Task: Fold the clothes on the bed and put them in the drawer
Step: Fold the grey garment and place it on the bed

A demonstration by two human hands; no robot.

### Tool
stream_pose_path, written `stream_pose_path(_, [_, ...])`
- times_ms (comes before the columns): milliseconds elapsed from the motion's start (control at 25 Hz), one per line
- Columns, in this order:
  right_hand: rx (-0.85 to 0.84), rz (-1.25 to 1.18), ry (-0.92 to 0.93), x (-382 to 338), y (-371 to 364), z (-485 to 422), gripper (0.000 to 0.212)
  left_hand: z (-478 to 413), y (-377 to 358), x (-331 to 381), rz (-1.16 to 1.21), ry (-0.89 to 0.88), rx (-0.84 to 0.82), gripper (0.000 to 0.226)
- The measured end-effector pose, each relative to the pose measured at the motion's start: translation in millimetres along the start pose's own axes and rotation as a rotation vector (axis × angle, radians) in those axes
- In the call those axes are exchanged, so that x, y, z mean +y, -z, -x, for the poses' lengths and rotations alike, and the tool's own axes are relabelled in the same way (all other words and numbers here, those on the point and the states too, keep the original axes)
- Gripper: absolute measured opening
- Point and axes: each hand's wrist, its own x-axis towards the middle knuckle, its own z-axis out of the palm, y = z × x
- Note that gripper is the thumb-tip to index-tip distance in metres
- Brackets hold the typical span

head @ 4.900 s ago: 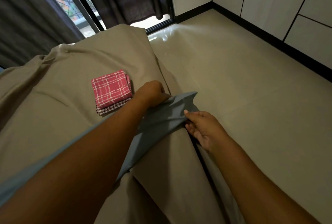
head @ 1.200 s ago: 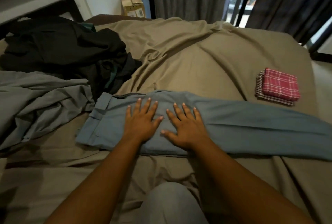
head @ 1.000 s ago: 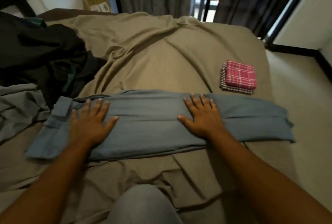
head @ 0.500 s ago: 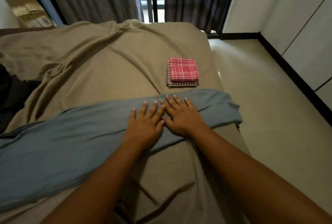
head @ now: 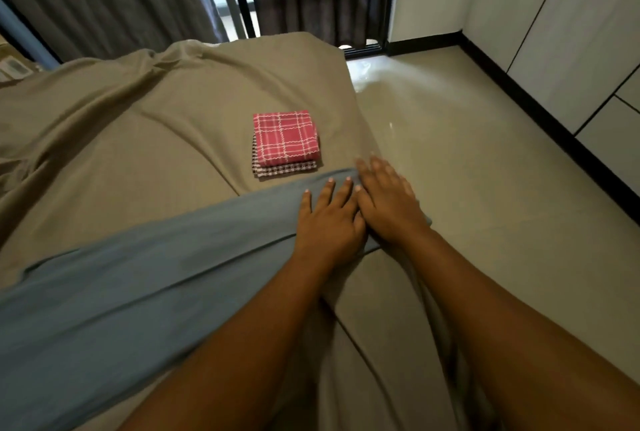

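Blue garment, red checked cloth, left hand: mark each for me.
blue garment [head: 138,292]: head view, flat stretch of its fabric, lower left.
red checked cloth [head: 284,138]: head view, centre of its top face.
left hand [head: 329,219]: head view, back of the hand.

Your left hand [head: 329,219] lies palm down, fingers straight and slightly spread. Your right hand [head: 388,204] lies flat just beside it, the two touching along their inner edges (its fingertips are blurred). Your left forearm [head: 249,333] and right forearm [head: 502,309] reach forward bare, converging at the hands.
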Motion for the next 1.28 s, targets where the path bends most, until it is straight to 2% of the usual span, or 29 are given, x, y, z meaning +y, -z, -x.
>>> stream_pose_path(80, [-0.062,-0.329,0.028,6.9,-10.6,2.2,0.059,-5.8,-6.5,10.0,-0.012,0.014,0.042,0.057])
stream_pose_path(120, [-0.086,-0.484,-0.039,19.2,-19.9,1.6,0.065,-6.6,-9.2,10.3,-0.028,0.027,0.056,0.058])
stream_pose_path(200, [-0.127,-0.617,-0.222,50.0,-38.5,-1.8,0.087,-7.6,-13.2,8.6,-0.044,0.040,0.060,0.059])
stream_pose_path(240, [-0.170,-0.587,-0.271,61.2,-42.9,1.1,0.095,-7.9,-14.2,8.4,-0.046,0.039,0.065,0.060])
stream_pose_path(280, [-0.202,-0.554,-0.278,65.2,-40.2,5.3,0.093,-7.9,-14.8,8.3,-0.051,0.039,0.073,0.060])
stream_pose_path(360, [-0.267,-0.583,-0.309,75.7,-39.5,10.8,0.075,-8.2,-15.2,9.4,-0.066,0.033,0.075,0.061])
stream_pose_path(440, [-0.325,-0.490,-0.442,86.3,-34.7,11.2,0.078,-9.4,-13.9,8.9,-0.068,0.036,0.041,0.061])
stream_pose_path(480, [-0.301,-0.340,-0.564,84.2,-27.0,14.1,0.081,-8.7,-11.9,8.8,-0.061,0.034,0.014,0.061])
stream_pose_path(560, [-0.012,-0.145,-0.633,62.5,-11.8,22.7,0.064,-2.3,-6.7,6.4,-0.047,0.027,-0.028,0.061])
stream_pose_path(640, [0.277,-0.101,-0.423,8.0,0.4,39.8,0.050,13.8,1.9,-7.8,-0.036,0.036,-0.048,0.060])
stream_pose_path(680, [0.330,-0.089,-0.274,-27.1,5.4,49.6,0.048,24.5,6.4,-19.1,-0.037,0.042,-0.047,0.058])
stream_pose_path(720, [0.308,-0.070,-0.123,-59.3,0.9,56.2,0.047,38.6,10.4,-35.4,-0.047,0.053,-0.038,0.058])
stream_pose_path(800, [0.132,0.002,0.125,-122.6,-20.4,68.4,0.050,74.8,19.3,-79.4,-0.069,0.099,-0.033,0.059])
stream_pose_path(960, [-0.150,0.202,0.390,-201.2,-79.7,89.0,0.062,169.4,28.1,-182.2,-0.089,0.292,-0.022,0.070])
stream_pose_path(1160, [-0.295,0.408,0.471,-246.9,-124.4,111.1,0.074,283.7,41.5,-283.1,-0.090,0.573,-0.011,0.067])
stream_pose_path(1280, [-0.377,0.441,0.565,-282.7,-140.3,116.3,0.077,336.0,49.9,-324.5,-0.105,0.744,0.056,0.070])
